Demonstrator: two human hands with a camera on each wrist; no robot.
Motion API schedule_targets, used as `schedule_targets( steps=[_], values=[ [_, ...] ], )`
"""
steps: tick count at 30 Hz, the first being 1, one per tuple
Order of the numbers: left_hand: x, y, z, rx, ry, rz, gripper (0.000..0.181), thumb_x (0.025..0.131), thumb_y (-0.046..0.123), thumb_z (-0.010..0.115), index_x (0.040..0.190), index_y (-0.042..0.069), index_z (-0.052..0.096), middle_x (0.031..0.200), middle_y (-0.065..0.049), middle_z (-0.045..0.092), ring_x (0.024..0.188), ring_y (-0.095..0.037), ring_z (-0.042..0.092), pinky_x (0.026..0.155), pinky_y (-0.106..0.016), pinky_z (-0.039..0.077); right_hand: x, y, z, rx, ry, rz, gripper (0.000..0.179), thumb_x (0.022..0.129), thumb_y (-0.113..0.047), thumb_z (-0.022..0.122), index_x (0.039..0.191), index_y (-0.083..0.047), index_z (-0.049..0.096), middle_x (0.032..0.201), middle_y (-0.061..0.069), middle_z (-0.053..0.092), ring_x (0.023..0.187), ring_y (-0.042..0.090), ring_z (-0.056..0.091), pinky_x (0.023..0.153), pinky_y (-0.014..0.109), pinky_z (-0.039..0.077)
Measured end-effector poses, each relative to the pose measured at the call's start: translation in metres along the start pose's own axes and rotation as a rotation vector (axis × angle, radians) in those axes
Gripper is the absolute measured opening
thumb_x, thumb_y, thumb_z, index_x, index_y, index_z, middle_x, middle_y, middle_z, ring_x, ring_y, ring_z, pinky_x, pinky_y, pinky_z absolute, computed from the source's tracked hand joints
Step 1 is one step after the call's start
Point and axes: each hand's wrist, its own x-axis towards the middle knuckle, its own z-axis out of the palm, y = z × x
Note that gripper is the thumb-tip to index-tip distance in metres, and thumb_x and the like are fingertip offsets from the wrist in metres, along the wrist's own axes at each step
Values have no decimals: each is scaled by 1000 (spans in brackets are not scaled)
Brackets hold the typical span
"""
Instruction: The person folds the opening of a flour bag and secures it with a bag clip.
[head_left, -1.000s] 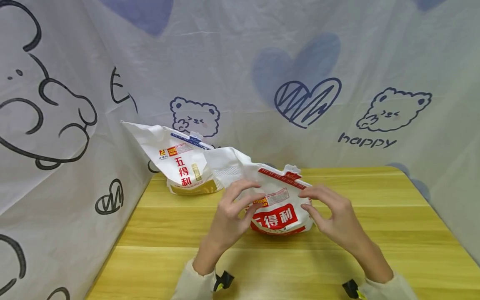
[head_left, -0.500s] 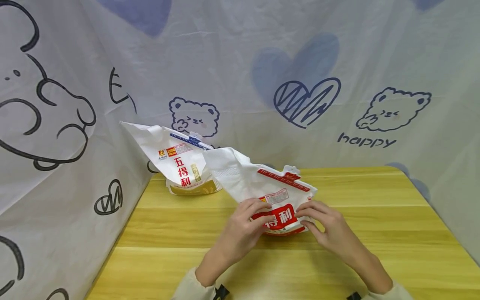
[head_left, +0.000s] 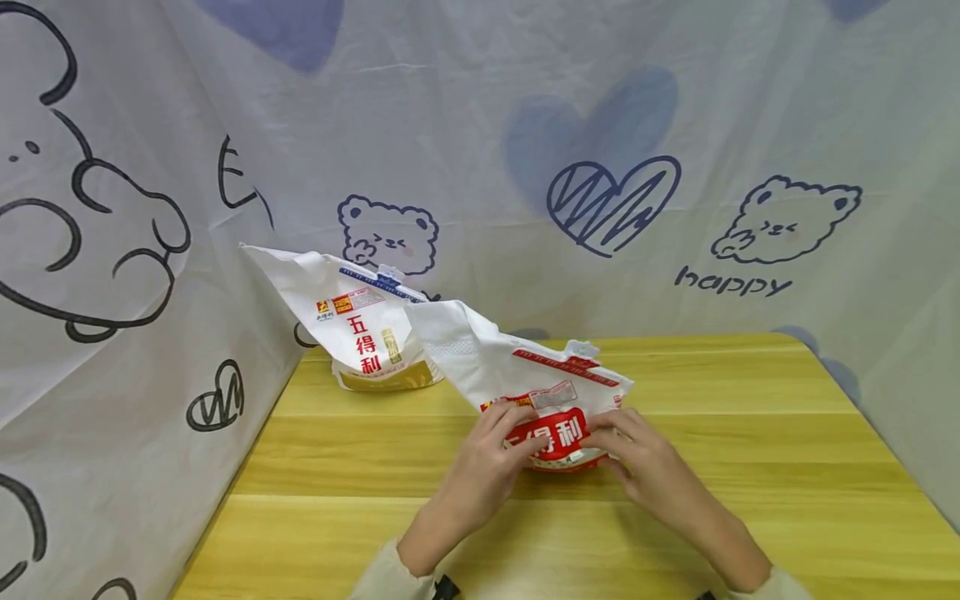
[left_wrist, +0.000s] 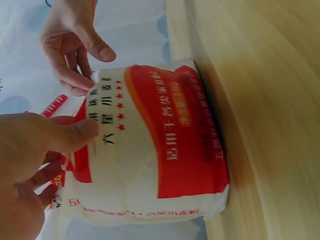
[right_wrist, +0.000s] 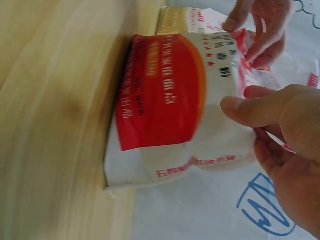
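A white flour bag with red printing [head_left: 558, 400] stands on the table, tilted, its folded top held by a red clip strip [head_left: 566, 365]. My left hand [head_left: 491, 454] grips its left side, the fingers curved over the printed face. The right hand [head_left: 648, 458] holds the bag's right side in the same way. In the left wrist view the left thumb [left_wrist: 75, 136] lies against the bag's red-and-white lower side. The right thumb [right_wrist: 245, 110] presses that side in the right wrist view. Some fingertips are hidden behind the bag.
Behind and to the left stands a second white flour bag [head_left: 367, 325] with a gold base and a blue clip strip. The wooden table [head_left: 750, 433] meets a cloth backdrop [head_left: 480, 167] printed with hearts and bears, at the back and left.
Both hands have moved down from the upper part of the red-printed bag to its lower front and come closer together. The bag's top has sunk slightly in the last half second.
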Motion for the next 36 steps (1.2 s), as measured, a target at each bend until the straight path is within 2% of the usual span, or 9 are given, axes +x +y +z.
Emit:
schedule_targets(
  steps=[8,17,23,27,36],
  values=[
    [-1,-4,8,-20,20,-11,31,79,-1,81,105,16,78,123,-9,63,119,-28,56,115,-38,40,0,7,8,-21,-13,15,37,77,20,72,100,-9,75,116,6,66,109,23,58,95,27,51],
    [1,-9,13,-24,37,-16,31,79,-4,80,105,14,79,123,-11,62,119,-31,56,114,-41,41,5,15,11,-29,4,2,34,79,19,73,100,-8,73,115,7,66,110,24,58,96,28,50],
    [5,-18,19,-50,75,2,36,74,-8,79,104,13,79,120,-13,63,116,-33,57,111,-44,44,11,22,15,-35,6,6,34,81,20,70,101,-8,73,115,7,66,109,25,58,93,34,54],
    [6,-25,21,-57,76,-2,39,73,-10,77,104,13,80,120,-13,63,116,-33,57,111,-44,44,16,26,18,-39,3,22,33,81,20,71,100,-8,73,114,7,65,109,24,57,91,38,56],
    [9,-40,23,-68,60,-14,34,79,-7,75,107,12,80,123,-13,63,119,-34,56,113,-44,41,27,36,25,-34,12,31,33,80,21,72,98,-6,73,113,9,65,109,25,57,92,42,57]
  ],
)
